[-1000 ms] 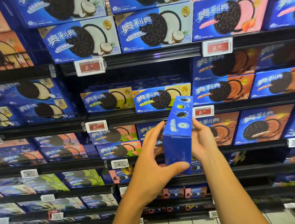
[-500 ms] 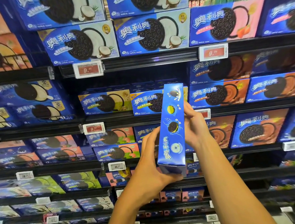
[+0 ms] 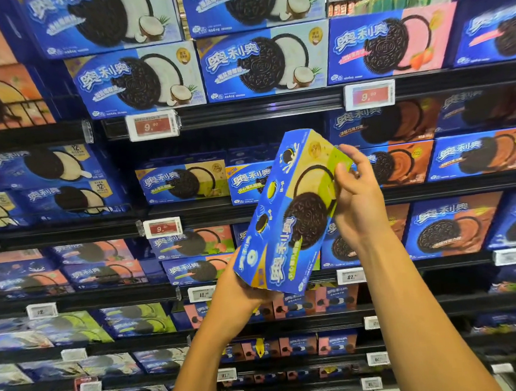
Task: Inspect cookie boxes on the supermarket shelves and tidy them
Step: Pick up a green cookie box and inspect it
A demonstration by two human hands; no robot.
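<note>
Cookie box (image 3: 295,220) is sitting tilted in front of the shelves; we're gripping its lower end with our left hand (image 3: 242,289) and pinching its upper edge with our right hand (image 3: 356,203). We're judging inspection underway, reshelving left. We're counting one box in hand, two matching yellow-green boxes (image 3: 184,182) waiting on the shelf (image 3: 282,204) behind.

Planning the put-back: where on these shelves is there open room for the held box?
Best gap: the dark space above the single layer of yellow-green boxes, under the shelf rail, left of the two-high chocolate stack. Another dark gap sits right of the small pink boxes. Top-shelf coconut boxes are packed edge to edge.
</note>
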